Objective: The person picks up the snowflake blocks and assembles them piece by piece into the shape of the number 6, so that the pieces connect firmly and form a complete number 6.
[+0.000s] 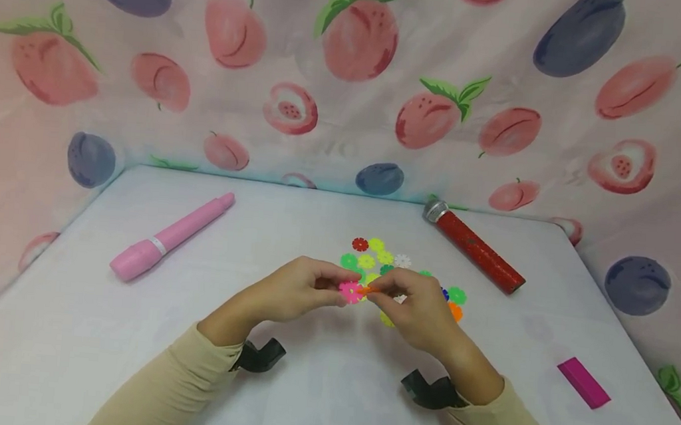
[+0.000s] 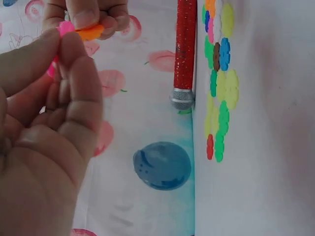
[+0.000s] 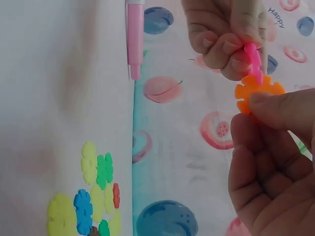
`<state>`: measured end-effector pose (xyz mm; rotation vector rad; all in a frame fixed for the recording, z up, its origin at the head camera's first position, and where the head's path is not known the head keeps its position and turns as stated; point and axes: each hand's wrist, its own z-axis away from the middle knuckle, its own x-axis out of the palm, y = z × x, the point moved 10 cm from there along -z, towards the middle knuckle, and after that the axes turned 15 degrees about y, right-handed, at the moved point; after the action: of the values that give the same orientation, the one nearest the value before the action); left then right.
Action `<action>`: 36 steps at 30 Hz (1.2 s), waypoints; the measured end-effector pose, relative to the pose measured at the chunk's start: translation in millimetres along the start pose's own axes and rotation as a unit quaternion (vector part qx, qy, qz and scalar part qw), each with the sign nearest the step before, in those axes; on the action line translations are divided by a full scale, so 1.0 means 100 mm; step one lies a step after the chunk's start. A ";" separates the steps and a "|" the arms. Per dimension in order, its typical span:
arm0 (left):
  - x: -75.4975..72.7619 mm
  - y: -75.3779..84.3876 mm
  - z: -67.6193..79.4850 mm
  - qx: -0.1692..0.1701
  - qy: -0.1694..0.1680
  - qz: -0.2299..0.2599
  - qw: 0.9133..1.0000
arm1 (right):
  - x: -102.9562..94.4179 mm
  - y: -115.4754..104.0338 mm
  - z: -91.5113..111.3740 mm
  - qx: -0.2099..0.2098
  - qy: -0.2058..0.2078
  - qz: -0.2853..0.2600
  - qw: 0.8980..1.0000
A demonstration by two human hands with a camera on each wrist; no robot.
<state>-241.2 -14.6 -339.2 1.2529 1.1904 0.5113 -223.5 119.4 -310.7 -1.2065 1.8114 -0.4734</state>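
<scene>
My left hand (image 1: 293, 293) pinches a pink notched snowflake disc (image 1: 349, 293) between thumb and fingers. Opposite it, my right hand (image 1: 420, 307) pinches an orange notched disc (image 3: 272, 87) by its edge. The two discs meet at right angles, the pink one's lower edge at the orange one's upper notches in the right wrist view. Both hands are held over the white table, in front of a loose spread of similar discs (image 1: 366, 261) in yellow, green, red, white and other colours. Some of that spread is hidden behind my right hand.
A pink microphone-shaped stick (image 1: 179, 233) lies at the back left, and a red glittery microphone (image 1: 478, 250) at the back right. On the right side is a magenta block (image 1: 583, 383). A fruit-print cloth (image 1: 336, 112) rises behind the white table (image 1: 54, 343).
</scene>
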 end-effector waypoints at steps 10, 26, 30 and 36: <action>0.01 0.01 -0.01 0.007 0.004 -0.004 1.000 | -0.01 -0.04 -0.01 -0.013 0.017 0.004 1.000; -0.10 -0.18 -0.08 -0.058 0.043 0.018 0.997 | -0.01 0.60 0.05 0.145 -0.135 0.134 0.971; -0.10 -0.20 -0.09 -0.063 0.043 0.022 0.997 | 0.03 0.73 0.09 0.153 -0.173 0.161 0.960; -0.11 -0.21 -0.09 -0.068 0.039 0.030 0.996 | 0.10 0.85 0.15 0.168 -0.211 0.184 0.945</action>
<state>-259.0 -25.9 -352.8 1.1631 1.1657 0.6803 -258.2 151.7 -383.5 -0.6518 1.4643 -0.2656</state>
